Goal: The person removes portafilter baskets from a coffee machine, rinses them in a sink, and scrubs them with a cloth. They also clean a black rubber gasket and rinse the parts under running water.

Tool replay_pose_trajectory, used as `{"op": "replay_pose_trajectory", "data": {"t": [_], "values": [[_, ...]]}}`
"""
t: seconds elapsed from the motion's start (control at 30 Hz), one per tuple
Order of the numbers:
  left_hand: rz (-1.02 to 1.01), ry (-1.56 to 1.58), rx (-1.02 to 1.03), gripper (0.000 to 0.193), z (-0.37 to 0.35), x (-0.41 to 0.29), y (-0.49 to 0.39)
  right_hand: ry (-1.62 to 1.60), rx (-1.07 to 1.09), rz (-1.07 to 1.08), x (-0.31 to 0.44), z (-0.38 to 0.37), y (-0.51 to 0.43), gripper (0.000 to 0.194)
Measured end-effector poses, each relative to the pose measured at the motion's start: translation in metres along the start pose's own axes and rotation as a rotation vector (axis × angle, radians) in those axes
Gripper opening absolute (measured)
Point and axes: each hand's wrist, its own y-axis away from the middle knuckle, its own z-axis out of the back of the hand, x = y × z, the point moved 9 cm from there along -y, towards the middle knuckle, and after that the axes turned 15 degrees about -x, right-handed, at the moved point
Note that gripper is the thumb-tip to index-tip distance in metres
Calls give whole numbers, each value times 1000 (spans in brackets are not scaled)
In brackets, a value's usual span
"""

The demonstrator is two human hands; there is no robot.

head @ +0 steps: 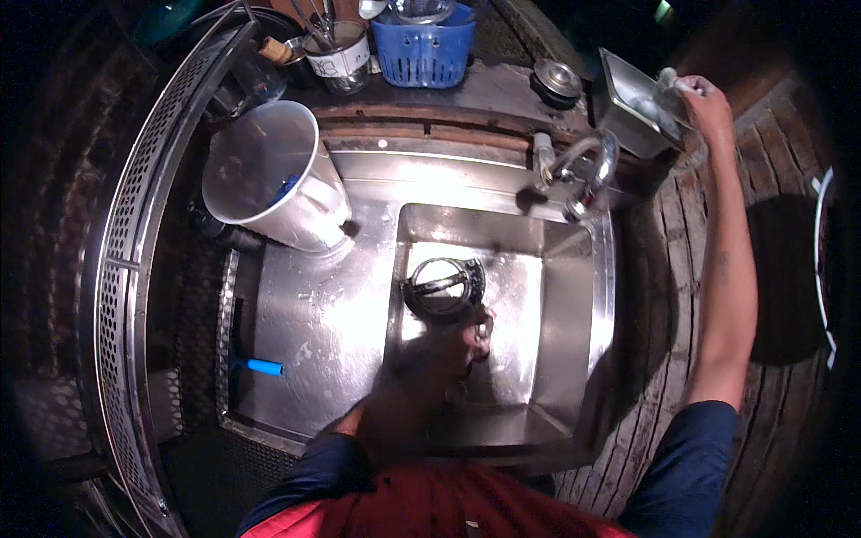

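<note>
Over the stainless steel sink basin (568,302), my left hand (479,336) is closed on the handle side of a round black-rimmed lid or pot (440,288); shadow hides part of the grip, and I cannot tell which vessel it is. My right hand (703,91) reaches to the upper right and pinches a pale, crumpled scrubber or cloth (669,79). Just below it stands a rectangular steel container (635,111) with something pale inside. A curved metal faucet (595,158) rises behind the basin, between the two hands.
A large whitish plastic pitcher (289,195) stands on the steel drainboard (323,316), where a blue handle (266,366) lies. Behind are a blue plastic basket (424,50), a utensil cup (340,57) and a round metal lid (558,79). A perforated metal rack (134,235) runs along the left.
</note>
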Motion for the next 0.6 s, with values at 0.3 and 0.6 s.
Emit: {"op": "replay_pose_trajectory", "data": {"t": [0.3,0.6], "values": [[178,407,322,54,-68,-16,-8,-501,373,-286,56,-13,351,18],[61,205,1,41,-50,21,1,-564,374,-481,93,-58,509,35]]}}
